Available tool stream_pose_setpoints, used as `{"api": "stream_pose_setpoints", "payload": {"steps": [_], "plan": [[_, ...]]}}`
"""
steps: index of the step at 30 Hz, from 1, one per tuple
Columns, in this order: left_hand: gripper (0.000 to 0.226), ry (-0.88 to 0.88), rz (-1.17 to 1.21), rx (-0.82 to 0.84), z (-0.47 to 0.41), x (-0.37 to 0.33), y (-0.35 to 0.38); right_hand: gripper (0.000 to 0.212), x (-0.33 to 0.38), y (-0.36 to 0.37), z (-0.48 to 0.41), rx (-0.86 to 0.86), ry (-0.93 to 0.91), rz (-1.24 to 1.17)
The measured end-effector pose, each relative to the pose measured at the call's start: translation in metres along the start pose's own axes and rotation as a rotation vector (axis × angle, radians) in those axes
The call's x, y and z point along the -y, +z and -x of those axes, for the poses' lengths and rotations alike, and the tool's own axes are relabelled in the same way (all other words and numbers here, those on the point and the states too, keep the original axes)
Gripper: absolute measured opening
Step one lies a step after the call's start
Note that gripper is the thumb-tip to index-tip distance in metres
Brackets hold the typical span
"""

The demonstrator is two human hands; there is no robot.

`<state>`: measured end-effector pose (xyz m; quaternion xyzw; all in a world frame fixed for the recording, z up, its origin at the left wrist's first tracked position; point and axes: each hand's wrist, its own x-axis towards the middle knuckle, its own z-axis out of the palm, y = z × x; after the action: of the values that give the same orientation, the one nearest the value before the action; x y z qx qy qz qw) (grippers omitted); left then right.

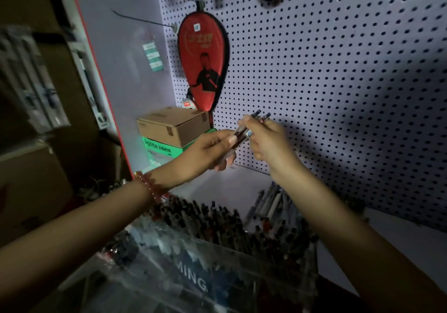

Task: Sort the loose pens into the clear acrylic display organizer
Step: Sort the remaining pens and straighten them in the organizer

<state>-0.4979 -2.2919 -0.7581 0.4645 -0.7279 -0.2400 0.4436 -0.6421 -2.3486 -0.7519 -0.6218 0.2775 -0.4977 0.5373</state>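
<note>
Both hands are raised in front of the pegboard, holding a small bundle of dark-capped pens (244,132) between them. My left hand (212,150) grips the lower ends of the pens; a beaded bracelet circles its wrist. My right hand (268,141) pinches their upper part, with the caps sticking out above its fingers. Below the hands stands the clear acrylic display organizer (205,271), its compartments packed with several upright pens (217,218). More pens with pale barrels (271,201) lean at its back right.
A white pegboard (338,83) forms the back wall, with a red paddle case (203,63) hanging on it. A cardboard box (174,125) sits on a green box (162,149) at the left. Shelving with packaged goods (31,78) stands further left.
</note>
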Motion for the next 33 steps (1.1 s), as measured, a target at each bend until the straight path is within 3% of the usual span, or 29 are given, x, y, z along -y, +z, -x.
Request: {"api": "stream_pose_setpoints", "payload": {"steps": [6,10,13,16,20,23,33], "plan": [[0.015,-0.01,0.028,-0.061,0.086,0.001,-0.057,0.009,0.004,0.087,0.03,0.111,-0.347,0.145],[0.012,-0.093,0.027,-0.152,0.15,0.007,-0.086,0.015,-0.01,0.138,0.052,0.304,-0.278,0.123],[0.013,-0.149,-0.005,-0.192,0.191,0.016,-0.098,0.016,-0.027,0.167,0.064,0.397,-0.329,0.3],[0.01,-0.239,-0.095,-0.213,0.221,0.037,-0.105,0.012,-0.036,0.183,0.077,0.384,-0.381,0.456],[0.022,-0.327,-0.411,-0.247,0.247,0.077,-0.109,0.013,-0.047,0.186,0.093,0.409,-0.5,0.841],[0.024,-0.361,-0.539,-0.232,0.261,0.102,-0.106,0.014,-0.068,0.189,0.102,0.46,-0.478,0.869],[0.019,-0.351,-0.649,-0.213,0.257,0.125,-0.094,0.019,-0.129,0.2,0.101,0.467,-0.413,0.944]]}}
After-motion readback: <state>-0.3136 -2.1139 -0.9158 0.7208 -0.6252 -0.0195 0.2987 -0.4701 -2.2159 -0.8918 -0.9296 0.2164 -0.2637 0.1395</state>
